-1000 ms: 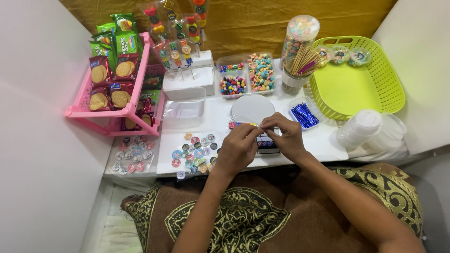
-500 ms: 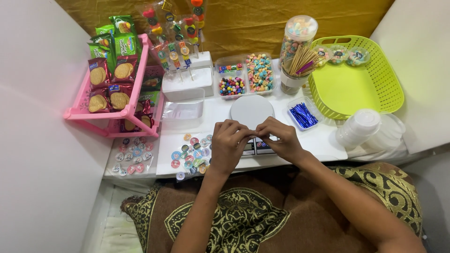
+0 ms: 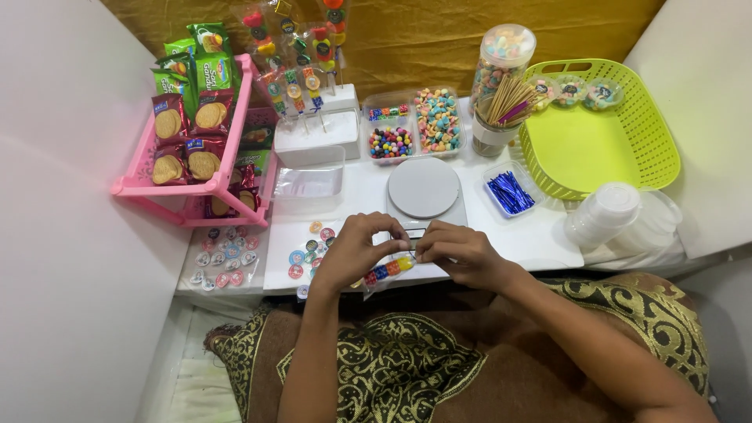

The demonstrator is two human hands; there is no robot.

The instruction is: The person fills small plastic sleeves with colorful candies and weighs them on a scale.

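fingers pinch the candy stick

fingers of the left hand (image 3: pixel 352 251) and right hand (image 3: pixel 462 252) are pinched together on the candy stick (image 3: pixel 384 271). both hands have slid down, nearer the body, off the scale (image 3: pixel 424 188) above them.

Two hands met at the near edge of the table, the left hand (image 3: pixel 352 254) and the right hand (image 3: pixel 462 252), pinching between them one candy skewer (image 3: pixel 386 270) of about five coloured beads. Just beyond the grip sat one round grey scale (image 3: pixel 424 188). Further back stood two clear trays of sweets (image 3: pixel 415 124) and one cup of wooden sticks (image 3: pixel 501 110). Beyond and right of the grip lay one dish of blue twist ties (image 3: pixel 509 192), one green basket (image 3: pixel 642 149) holding three small tubs (image 3: pixel 569 90), and one stack of clear lids (image 3: pixel 607 211). Left of the grip stood one pink rack (image 3: pixel 149 184)
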